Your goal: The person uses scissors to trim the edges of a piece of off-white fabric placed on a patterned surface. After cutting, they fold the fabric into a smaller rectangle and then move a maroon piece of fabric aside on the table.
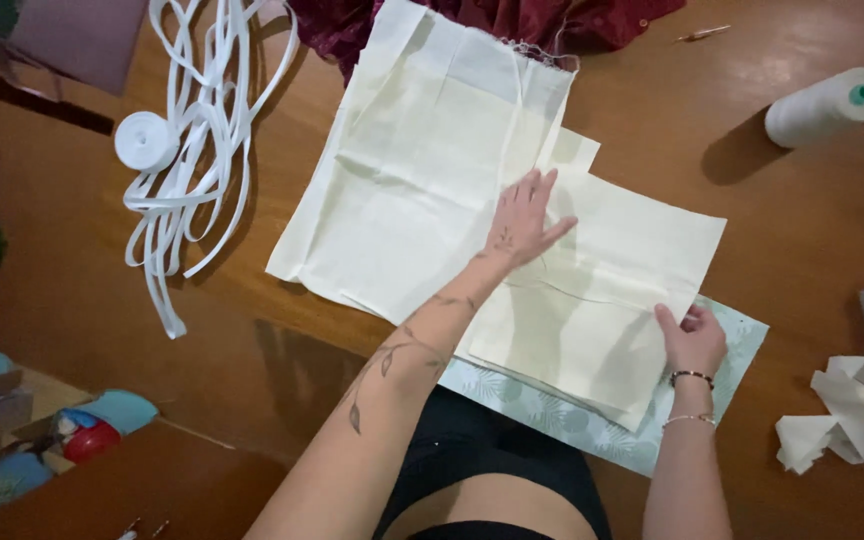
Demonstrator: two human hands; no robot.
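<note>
We log the right hand [692,340] first: its grip is narrow, fingers curled over the near right edge of the smaller cream cloth piece [592,300], pinching that edge between thumb and fingers. The wrist carries two bracelets, and the forearm rises straight from the bottom of the view.

The left hand [524,222] makes no grip: it lies flat and open, palm down, fingers spread and pointing away from the body, pressing on the cloth where the smaller piece overlaps the larger cream cloth piece [422,160]. Its tattooed forearm runs diagonally from the lower left up to the hand.

The smaller piece lies flat on the table [792,230], directly under and between both hands, its long axis running from the pinched edge up and leftward toward the flat hand. The larger piece extends beyond the left hand's fingertips, its long axis pointing away from the body, its frayed far edge over a dark red fabric [552,20].

Under the pinched edge we note a pale patterned sheet [732,340]. Well to the right of the right hand sit a white thread cone [824,108], lying on its side, and a crumpled white cloth [852,410]. Well left of the flat hand lies a loose white tape with its roll [147,140].
</note>
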